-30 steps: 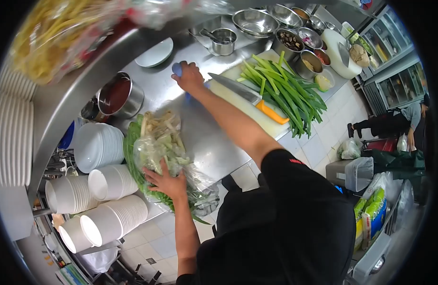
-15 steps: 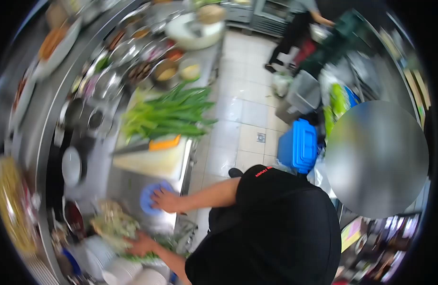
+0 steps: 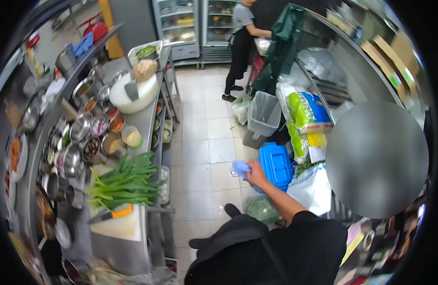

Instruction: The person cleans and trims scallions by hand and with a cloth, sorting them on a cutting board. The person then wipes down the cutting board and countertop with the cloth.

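Note:
My right hand (image 3: 257, 175) is closed around a bunched blue cloth (image 3: 241, 169), held out over the tiled floor beside a blue lidded box (image 3: 276, 166). My left hand is out of view. On the steel counter to the left, green leafy stalks (image 3: 126, 183) lie on a white cutting board (image 3: 126, 227). A knife with an orange handle (image 3: 122, 212) rests on that board, just below the stalks.
Metal bowls of ingredients (image 3: 81, 127) and a round white block (image 3: 133, 97) stand on the counter. A grey bin (image 3: 263, 118) and green-yellow bags (image 3: 304, 114) are at the right. Another person (image 3: 242, 42) stands beyond, near glass-door fridges (image 3: 178, 28).
The view has swung from the counter toward the aisle. My right hand has left the counter with the blue cloth in it. My left hand, earlier on the bagged greens, has gone out of view.

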{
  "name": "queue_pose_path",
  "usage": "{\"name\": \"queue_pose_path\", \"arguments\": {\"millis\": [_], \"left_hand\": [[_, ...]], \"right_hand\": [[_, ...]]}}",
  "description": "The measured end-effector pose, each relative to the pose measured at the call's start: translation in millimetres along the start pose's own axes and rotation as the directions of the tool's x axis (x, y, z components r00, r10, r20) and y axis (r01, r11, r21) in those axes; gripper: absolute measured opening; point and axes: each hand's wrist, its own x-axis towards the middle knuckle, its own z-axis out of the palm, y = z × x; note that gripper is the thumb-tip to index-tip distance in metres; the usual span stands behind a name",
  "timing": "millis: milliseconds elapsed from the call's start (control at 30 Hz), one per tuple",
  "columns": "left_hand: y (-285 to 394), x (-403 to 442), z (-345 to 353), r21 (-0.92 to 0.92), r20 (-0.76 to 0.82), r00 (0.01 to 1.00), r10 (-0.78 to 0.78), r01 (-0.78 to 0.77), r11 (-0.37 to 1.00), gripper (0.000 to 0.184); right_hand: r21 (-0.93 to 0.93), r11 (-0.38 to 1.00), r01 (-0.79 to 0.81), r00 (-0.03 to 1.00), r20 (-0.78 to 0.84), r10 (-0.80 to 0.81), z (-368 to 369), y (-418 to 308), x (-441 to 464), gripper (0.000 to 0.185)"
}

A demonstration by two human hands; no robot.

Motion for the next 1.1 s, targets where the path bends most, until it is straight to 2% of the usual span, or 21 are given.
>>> {"name": "queue_pose_path", "arguments": {"millis": [33, 100, 167, 200, 233, 267, 300, 333, 400, 500, 567, 633, 733, 767, 800, 833, 867, 900, 1000, 1067, 1100], "left_hand": [[87, -5, -63, -0.275, 0.197, 0.977, 0.074, -0.017, 0.961, 0.066], [247, -112, -179, -0.239, -0.071, 0.997, 0.026, -0.042, 0.97, 0.057], [311, -177, -194, -0.627, 0.275, 0.939, 0.208, 0.011, 0.779, 0.048], [408, -183, -287, -0.188, 0.915, 0.404, -0.016, 0.461, 0.867, 0.054], [351, -222, -203, -0.65, 0.637, 0.521, 0.568, -0.033, 0.759, 0.059], [359, -253, -198, -0.733, 0.589, 0.334, 0.736, -0.163, 0.661, 0.062], [362, -285, -179, -0.766, 0.601, 0.217, 0.769, -0.118, 0.632, 0.066], [389, -306, -190, -0.63, 0.775, 0.082, 0.627, 0.183, 0.755, 0.072], [393, -374, -138, -0.609, 0.776, 0.198, 0.598, 0.479, 0.632, 0.073], [401, -395, -136, -0.685, 0.699, 0.101, 0.708, 0.381, 0.621, 0.071], [395, -380, -151, -0.645, 0.735, 0.048, 0.676, 0.357, 0.676, 0.068], [429, -323, -223, -0.527, 0.797, -0.125, 0.59, 0.333, 0.782, 0.063], [431, -297, -235, -0.736, 0.675, 0.093, 0.732, 0.009, 0.677, 0.059], [440, -277, -250, -0.647, 0.76, 0.002, 0.65, -0.095, 0.757, 0.059], [437, -269, -254, -0.647, 0.76, 0.009, 0.65, -0.08, 0.758, 0.059], [432, -262, -254, -0.811, 0.576, 0.238, 0.782, 0.043, 0.584, 0.058], [424, -252, -255, -0.928, 0.361, 0.479, 0.8, 0.103, 0.357, 0.058], [413, -231, -257, -0.887, 0.452, 0.457, 0.766, 0.317, 0.335, 0.059], [362, -175, -202, -0.854, 0.52, 0.716, 0.465, 0.419, 0.309, 0.049], [319, -121, -140, -0.634, 0.517, 0.835, 0.187, 0.227, 0.74, 0.036], [299, -99, -100, -0.557, 0.41, 0.912, 0.009, 0.243, 0.794, 0.027]], "right_hand": [[-0.005, 0.999, 0.031, 0.998, 0.057, -0.031, 3, 39, 13, 0.035], [-0.384, 0.918, -0.103, 0.989, 0.061, 0.136, 19, 111, 37, 0.039], [-0.284, 0.959, -0.009, 0.99, 0.131, 0.048, 18, 128, 58, 0.042], [-0.171, 0.984, -0.047, 0.995, 0.08, 0.061, 27, 119, 67, 0.046], [-0.144, 0.989, 0.036, 0.985, 0.171, -0.011, 38, 104, 70, 0.046], [0.119, 0.99, -0.071, 0.965, 0.259, 0.038, 46, 91, 67, 0.047], [0.339, 0.915, -0.218, 0.931, 0.354, 0.091, 50, 82, 61, 0.049], [0.14, 0.973, -0.181, 0.877, 0.471, 0.095, 67, 77, 51, 0.047], [0.261, 0.919, -0.295, 0.547, 0.835, -0.061, 70, 19, 38, 0.042], [0.491, 0.653, -0.577, 0.214, 0.862, -0.46, 43, -108, -4, 0.049], [0.733, 0.676, -0.08, 0.405, 0.643, -0.65, 67, -149, -40, 0.054], [0.772, 0.626, 0.109, 0.61, 0.445, -0.655, 96, -186, -57, 0.043], [0.659, 0.737, -0.149, 0.386, 0.725, -0.57, 63, -253, -21, 0.029], [0.653, 0.744, -0.142, 0.376, 0.731, -0.57, 74, -257, -17, 0.029], [0.697, 0.7, -0.152, 0.491, 0.668, -0.559, 89, -259, -14, 0.025], [0.74, 0.655, -0.152, 0.595, 0.598, -0.537, 106, -260, -10, 0.022], [0.651, 0.727, -0.218, 0.575, 0.687, -0.443, 125, -255, 0, 0.02], [0.546, 0.789, -0.281, 0.542, 0.769, -0.339, 139, -251, 11, 0.019], [0.545, 0.665, -0.511, 0.437, 0.83, -0.345, 145, -275, 12, 0.015], [0.413, 0.778, -0.473, 0.262, 0.909, -0.324, 156, -293, 12, 0.017], [0.401, 0.799, -0.448, 0.242, 0.915, -0.323, 160, -305, 9, 0.017]]}}
